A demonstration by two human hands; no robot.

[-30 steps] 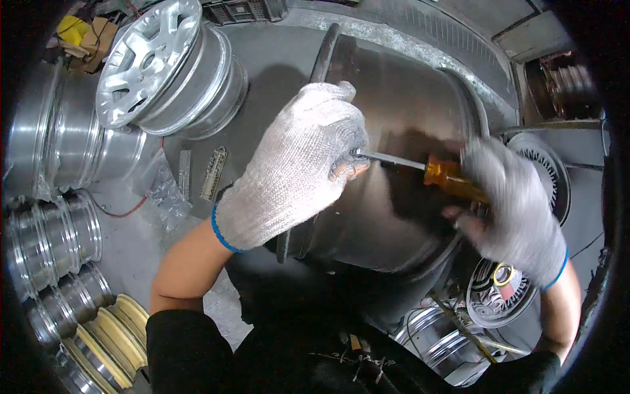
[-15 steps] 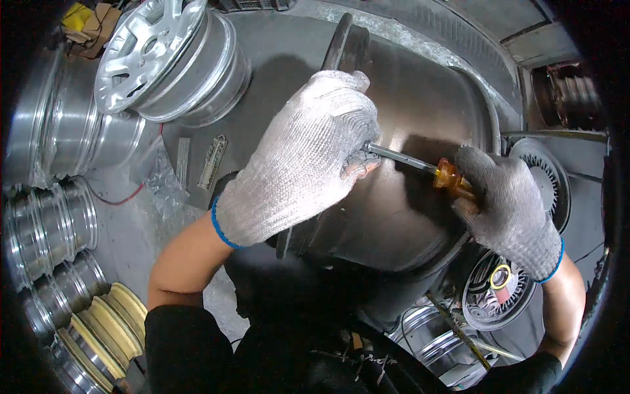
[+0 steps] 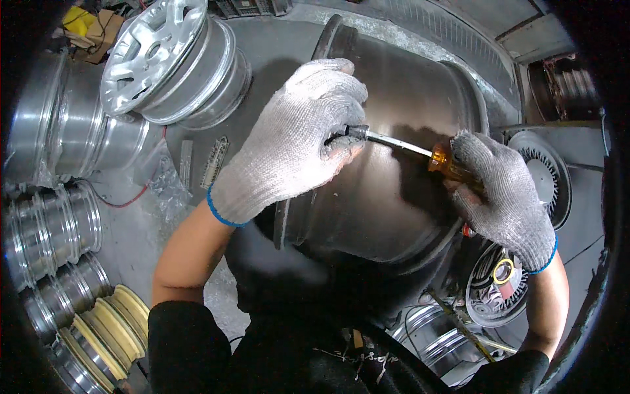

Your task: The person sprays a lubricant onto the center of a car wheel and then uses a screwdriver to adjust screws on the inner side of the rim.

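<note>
A large dark metal wheel rim lies on its side in front of me. My left hand, in a white knit glove with a blue cuff, is curled at the rim's left part, around a small dark piece mostly hidden by the fingers. My right hand, gloved alike, is closed on the amber handle of a screwdriver. The screwdriver's steel shaft runs leftward over the barrel, its tip at the small piece between my left thumb and fingers.
Silver wheels stand upper left; more rims and cream ones line the left. Plastic bags and a red cable lie on the floor. Dishes, one with tape rolls, sit right; more rims lie below.
My left hand has shifted slightly up and left, showing more of the dark piece at the screwdriver's tip. My right hand and the screwdriver have also moved a little upward.
</note>
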